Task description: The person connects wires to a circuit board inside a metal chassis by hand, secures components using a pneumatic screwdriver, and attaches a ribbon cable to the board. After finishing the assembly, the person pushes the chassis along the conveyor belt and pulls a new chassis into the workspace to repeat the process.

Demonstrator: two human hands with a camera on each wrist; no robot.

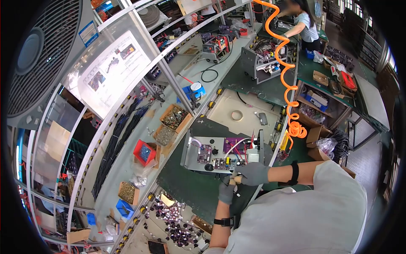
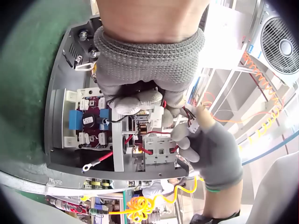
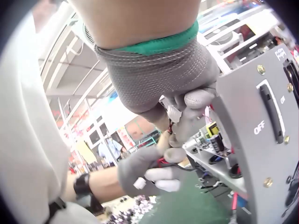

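Observation:
Both hands wear grey gloves with some fingertips bare, and they meet in front of an open metal chassis (image 1: 196, 164) holding circuit boards. My left hand (image 1: 226, 192) pinches thin red and black wires, and a small white connector (image 3: 139, 183) hangs by its fingers. Close against it, my right hand (image 1: 253, 173) pinches the same wires near another white plug (image 3: 174, 114). In the left wrist view, a red cable with a ring lug (image 2: 87, 167) sticks out of the chassis. The chassis's grey panel (image 3: 250, 135), marked OFF, stands beside my right hand in the right wrist view.
Bins of small parts, including a red bin (image 1: 144, 153) and a blue bin (image 1: 124, 208), line the bench at left. Loose connectors (image 1: 169, 211) lie nearby. An orange coiled hose (image 1: 292, 86) hangs at right. Another chassis (image 1: 256, 65) and a person (image 1: 304, 25) are farther back.

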